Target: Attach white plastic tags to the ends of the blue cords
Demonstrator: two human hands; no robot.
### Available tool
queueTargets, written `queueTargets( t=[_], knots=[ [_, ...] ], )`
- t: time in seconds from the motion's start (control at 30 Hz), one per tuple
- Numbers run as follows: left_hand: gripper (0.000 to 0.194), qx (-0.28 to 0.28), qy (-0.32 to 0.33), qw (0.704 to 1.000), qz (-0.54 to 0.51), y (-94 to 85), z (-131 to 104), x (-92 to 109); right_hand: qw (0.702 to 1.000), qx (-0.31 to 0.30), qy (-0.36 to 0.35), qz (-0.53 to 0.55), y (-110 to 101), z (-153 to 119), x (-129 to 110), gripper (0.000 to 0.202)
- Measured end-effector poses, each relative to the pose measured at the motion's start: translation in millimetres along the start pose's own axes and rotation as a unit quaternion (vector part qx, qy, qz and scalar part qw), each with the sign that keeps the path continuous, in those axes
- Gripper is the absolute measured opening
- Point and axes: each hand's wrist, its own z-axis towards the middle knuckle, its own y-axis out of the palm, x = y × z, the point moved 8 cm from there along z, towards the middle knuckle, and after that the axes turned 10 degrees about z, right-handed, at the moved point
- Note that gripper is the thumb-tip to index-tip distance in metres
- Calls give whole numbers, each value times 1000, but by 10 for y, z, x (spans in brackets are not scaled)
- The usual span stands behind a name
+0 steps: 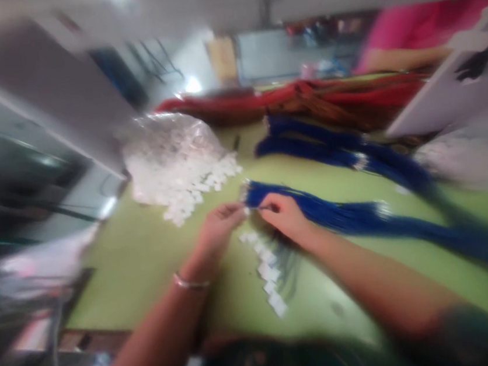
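My left hand (222, 222) is closed in a pinch on a small white connector (247, 211), only partly showing at the fingertips. Close beside it, my right hand (283, 212) pinches a thin dark wire (267, 207) whose end points toward that connector. Just behind both hands lies a long bundle of blue wires (340, 216), with its pale tips near my left fingertips. Below the hands, several white connectors (269, 273) form a slanting row, and thin wires (289, 269) trail from them to the right. The picture is blurred, so fine details are lost.
A clear plastic bag (169, 141) at the back left spills loose white connectors (184, 201) onto the green table (148, 270). More blue wire bundles (310, 145) lie behind, then red and brown ones (252, 102). A person in a pink sleeve (412, 31) is across the table.
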Motion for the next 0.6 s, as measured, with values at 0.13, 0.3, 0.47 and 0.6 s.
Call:
queueTargets(
  t=[0.13,0.3,0.47,0.6],
  knots=[
    [23,-26,-47,994,-99,141,-18,-61,1000,-8,8,-12,24,9,10,8],
    [25,-54,-48,996,-47,174,2,-135,999,-23,12,-25,49,33,15,7],
    [31,-35,-50,998,22,158,21,-204,998,-39,-1,-39,76,17,6,8],
    [33,-20,-50,998,33,145,39,-208,997,-56,-11,-55,117,-6,4,7]
  ],
)
